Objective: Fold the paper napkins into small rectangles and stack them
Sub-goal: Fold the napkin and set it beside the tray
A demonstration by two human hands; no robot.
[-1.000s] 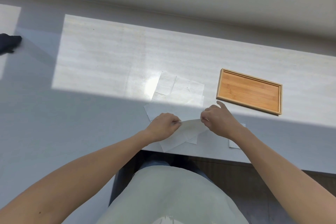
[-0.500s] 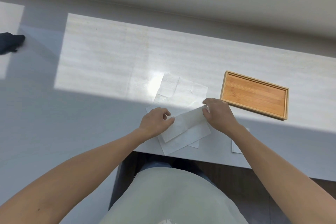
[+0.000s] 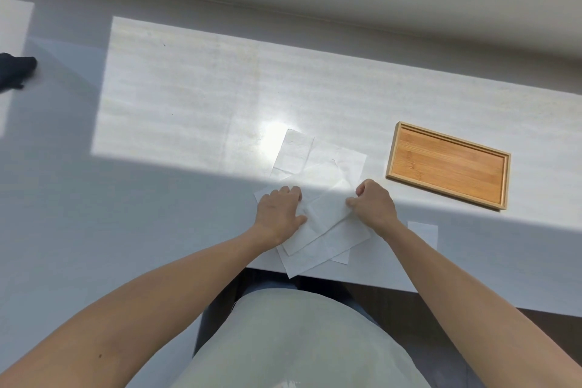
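White paper everywhere in the head view: the folded napkin [image 3: 324, 217] lies on loose napkin sheets [image 3: 318, 164] just left of the wooden tray [image 3: 447, 164]. Left hand [image 3: 280, 214] presses flat on its left end, fingers fairly straight. Right hand [image 3: 374, 201] pinches its right edge with curled fingers. One small folded napkin piece [image 3: 423, 231] sits below the tray.

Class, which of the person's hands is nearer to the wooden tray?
Right. The right hand lies just short of the wooden tray, on its near-left side; the left hand is farther off, across the napkin.
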